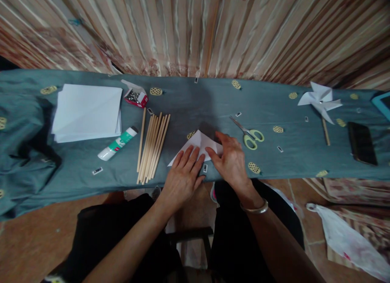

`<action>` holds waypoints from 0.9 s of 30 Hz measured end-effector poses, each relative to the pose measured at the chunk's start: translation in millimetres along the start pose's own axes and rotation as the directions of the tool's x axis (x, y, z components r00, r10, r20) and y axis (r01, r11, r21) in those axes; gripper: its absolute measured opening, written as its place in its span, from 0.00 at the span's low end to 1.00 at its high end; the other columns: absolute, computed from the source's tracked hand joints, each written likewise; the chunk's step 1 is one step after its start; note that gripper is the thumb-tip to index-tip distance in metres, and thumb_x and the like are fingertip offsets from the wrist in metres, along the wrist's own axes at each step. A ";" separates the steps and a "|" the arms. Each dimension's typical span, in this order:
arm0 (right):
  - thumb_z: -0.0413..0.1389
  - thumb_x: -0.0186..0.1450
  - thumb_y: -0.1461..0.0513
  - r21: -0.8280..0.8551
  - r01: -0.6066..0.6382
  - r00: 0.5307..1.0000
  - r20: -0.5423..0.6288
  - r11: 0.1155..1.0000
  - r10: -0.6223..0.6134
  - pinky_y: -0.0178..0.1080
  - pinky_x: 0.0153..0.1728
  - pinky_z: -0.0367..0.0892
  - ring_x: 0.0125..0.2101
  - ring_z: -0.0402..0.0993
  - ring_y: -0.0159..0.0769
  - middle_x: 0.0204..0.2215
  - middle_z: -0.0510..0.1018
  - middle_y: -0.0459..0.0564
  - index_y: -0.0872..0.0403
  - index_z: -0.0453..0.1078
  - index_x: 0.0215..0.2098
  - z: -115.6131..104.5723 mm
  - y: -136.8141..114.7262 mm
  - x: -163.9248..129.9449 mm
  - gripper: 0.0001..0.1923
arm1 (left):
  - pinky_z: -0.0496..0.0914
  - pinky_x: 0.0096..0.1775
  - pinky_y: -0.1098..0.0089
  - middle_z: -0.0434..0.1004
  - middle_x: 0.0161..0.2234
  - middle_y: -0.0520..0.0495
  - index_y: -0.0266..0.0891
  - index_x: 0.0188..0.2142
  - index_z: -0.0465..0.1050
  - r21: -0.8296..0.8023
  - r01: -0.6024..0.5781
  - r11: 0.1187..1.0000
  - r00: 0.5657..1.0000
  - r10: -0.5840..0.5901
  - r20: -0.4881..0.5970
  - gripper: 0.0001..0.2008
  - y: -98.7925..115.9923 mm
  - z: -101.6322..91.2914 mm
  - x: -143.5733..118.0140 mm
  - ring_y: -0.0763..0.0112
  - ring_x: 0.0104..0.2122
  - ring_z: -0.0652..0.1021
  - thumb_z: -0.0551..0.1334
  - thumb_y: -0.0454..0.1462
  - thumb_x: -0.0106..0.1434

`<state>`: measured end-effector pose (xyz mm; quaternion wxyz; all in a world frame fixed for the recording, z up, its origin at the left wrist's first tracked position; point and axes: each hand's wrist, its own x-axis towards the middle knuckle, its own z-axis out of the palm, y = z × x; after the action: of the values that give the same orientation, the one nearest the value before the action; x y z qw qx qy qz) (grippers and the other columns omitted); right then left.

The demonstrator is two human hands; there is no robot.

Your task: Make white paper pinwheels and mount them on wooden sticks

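Folded paper (199, 139) (likely light, best held by its edges) is pressed by outspread left hand (183, 176) and half-open right hand (233, 160).

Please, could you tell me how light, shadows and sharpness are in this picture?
Head view: dim light, a soft shadow on the patterned teal cloth beyond the folded white paper; head view: soft detail, print on the white-and-green plastic tube unreadable; head view: no strong glare, just a highlight on the silvery metal bangle.
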<state>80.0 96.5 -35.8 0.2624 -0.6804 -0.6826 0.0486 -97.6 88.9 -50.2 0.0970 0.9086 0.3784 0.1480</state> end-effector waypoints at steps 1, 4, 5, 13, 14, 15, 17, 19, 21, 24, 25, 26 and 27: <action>0.53 0.66 0.51 -0.007 0.017 1.000 -0.010 1.000 -0.017 0.52 0.53 0.64 0.53 0.70 0.51 0.52 0.75 0.63 0.59 0.64 0.58 -0.7 -0.6 -4.1 0.27 | 0.60 0.61 0.48 0.62 0.63 0.32 0.32 0.61 0.62 0.004 -0.004 1.000 1.000 0.004 -0.001 0.26 0.1 0.0 0.0 0.47 0.64 0.60 0.58 0.41 0.66; 0.53 0.66 0.50 -0.032 0.012 1.000 -0.023 0.999 -0.013 0.56 0.57 0.58 0.59 0.63 0.53 0.60 0.67 0.65 0.59 0.59 0.61 -0.2 -2.3 -16.8 0.31 | 0.60 0.61 0.47 0.63 0.63 0.32 0.31 0.60 0.63 0.012 -0.012 1.000 1.000 0.012 0.004 0.25 0.5 -0.6 0.2 0.47 0.64 0.60 0.58 0.41 0.66; 0.52 0.67 0.51 -0.037 0.000 1.000 -0.019 0.999 -0.001 0.56 0.58 0.57 0.60 0.61 0.52 0.61 0.65 0.65 0.59 0.58 0.62 0.9 -2.3 -20.4 0.31 | 0.60 0.61 0.47 0.63 0.63 0.32 0.30 0.60 0.63 0.014 -0.011 1.000 1.000 0.011 0.009 0.26 0.8 -0.8 0.3 0.47 0.64 0.60 0.58 0.41 0.66; 0.50 0.68 0.51 0.003 -0.071 0.997 0.019 0.998 0.070 0.56 0.59 0.55 0.64 0.54 0.50 0.63 0.61 0.65 0.58 0.53 0.65 10.1 2.3 -29.3 0.33 | 0.58 0.62 0.49 0.61 0.64 0.34 0.32 0.61 0.62 0.015 0.021 1.000 0.999 -0.022 0.037 0.25 3.1 -1.9 1.1 0.50 0.65 0.58 0.56 0.41 0.67; 0.50 0.68 0.50 0.007 -0.075 0.997 0.021 0.997 0.075 0.57 0.59 0.54 0.64 0.54 0.50 0.63 0.61 0.65 0.57 0.52 0.65 10.0 3.4 -29.1 0.33 | 0.58 0.62 0.49 0.61 0.64 0.34 0.32 0.61 0.62 0.013 0.021 1.000 0.999 -0.022 0.036 0.25 2.9 -2.0 1.0 0.50 0.65 0.58 0.56 0.41 0.67; 0.50 0.68 0.50 0.011 -0.081 0.996 0.022 0.997 0.081 0.57 0.60 0.54 0.64 0.54 0.50 0.63 0.61 0.65 0.57 0.52 0.65 9.6 5.1 -28.8 0.33 | 0.58 0.62 0.49 0.61 0.64 0.34 0.32 0.61 0.63 0.011 0.020 1.000 0.999 -0.020 0.035 0.25 2.3 -2.1 0.7 0.51 0.65 0.58 0.56 0.41 0.67; 0.50 0.68 0.49 0.018 -0.106 0.994 0.017 0.994 0.105 0.58 0.59 0.54 0.64 0.54 0.51 0.64 0.60 0.64 0.55 0.52 0.65 7.7 11.1 -28.4 0.33 | 0.58 0.62 0.50 0.61 0.64 0.34 0.32 0.61 0.63 0.006 0.015 1.000 0.999 -0.015 0.036 0.26 -0.1 -2.6 -1.4 0.51 0.65 0.59 0.57 0.42 0.67; 0.51 0.67 0.48 0.018 -0.146 0.989 -0.001 0.989 0.146 0.59 0.59 0.55 0.64 0.54 0.52 0.64 0.60 0.64 0.55 0.53 0.65 4.5 20.1 -28.3 0.34 | 0.59 0.62 0.50 0.61 0.64 0.33 0.31 0.61 0.62 0.006 0.013 1.000 0.999 -0.014 0.031 0.27 -4.0 -3.7 -5.9 0.50 0.65 0.59 0.57 0.43 0.66; 0.52 0.66 0.47 0.019 -0.179 0.984 -0.021 0.984 0.179 0.60 0.59 0.55 0.64 0.55 0.53 0.63 0.60 0.64 0.55 0.55 0.65 0.7 29.8 -28.7 0.35 | 0.59 0.62 0.50 0.60 0.64 0.32 0.30 0.61 0.61 0.011 0.019 1.000 1.000 -0.019 0.020 0.28 -8.6 -5.5 -12.6 0.50 0.65 0.60 0.57 0.44 0.67; 0.52 0.66 0.47 0.033 -0.177 0.984 -0.024 0.984 0.178 0.59 0.59 0.56 0.64 0.55 0.53 0.63 0.61 0.64 0.55 0.56 0.64 -3.7 40.3 -29.9 0.34 | 0.61 0.61 0.51 0.60 0.64 0.31 0.28 0.62 0.60 0.013 0.026 1.000 1.000 -0.026 0.007 0.29 -14.7 -9.5 -24.2 0.51 0.65 0.60 0.56 0.44 0.67; 0.52 0.66 0.48 0.036 -0.170 0.985 -0.024 0.985 0.171 0.59 0.59 0.56 0.64 0.55 0.53 0.63 0.61 0.64 0.55 0.57 0.64 -4.5 42.4 -30.5 0.33 | 0.61 0.61 0.51 0.60 0.64 0.31 0.28 0.62 0.60 0.013 0.028 1.000 1.000 -0.028 0.003 0.29 -16.1 -11.0 -27.9 0.51 0.65 0.60 0.55 0.44 0.67; 0.52 0.67 0.48 0.037 -0.164 0.986 -0.024 0.986 0.165 0.59 0.59 0.57 0.64 0.55 0.52 0.63 0.61 0.64 0.54 0.58 0.63 -5.1 44.0 -31.0 0.32 | 0.62 0.61 0.51 0.60 0.64 0.31 0.27 0.62 0.60 0.013 0.029 0.999 1.000 -0.029 -0.004 0.29 -17.3 -12.5 -31.4 0.51 0.64 0.61 0.55 0.43 0.68; 0.52 0.67 0.49 0.039 -0.157 0.987 -0.026 0.987 0.158 0.58 0.59 0.57 0.63 0.56 0.52 0.63 0.61 0.64 0.55 0.59 0.63 -5.4 45.4 -31.5 0.31 | 0.62 0.61 0.51 0.61 0.64 0.30 0.27 0.62 0.59 0.013 0.034 0.999 0.999 -0.034 -0.013 0.28 -18.3 -13.9 -34.6 0.51 0.64 0.61 0.56 0.43 0.68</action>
<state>121.3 68.0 -59.6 0.2799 -0.7278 -0.6220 0.0718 -137.6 77.7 -49.2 0.0910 0.9016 0.3954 0.1497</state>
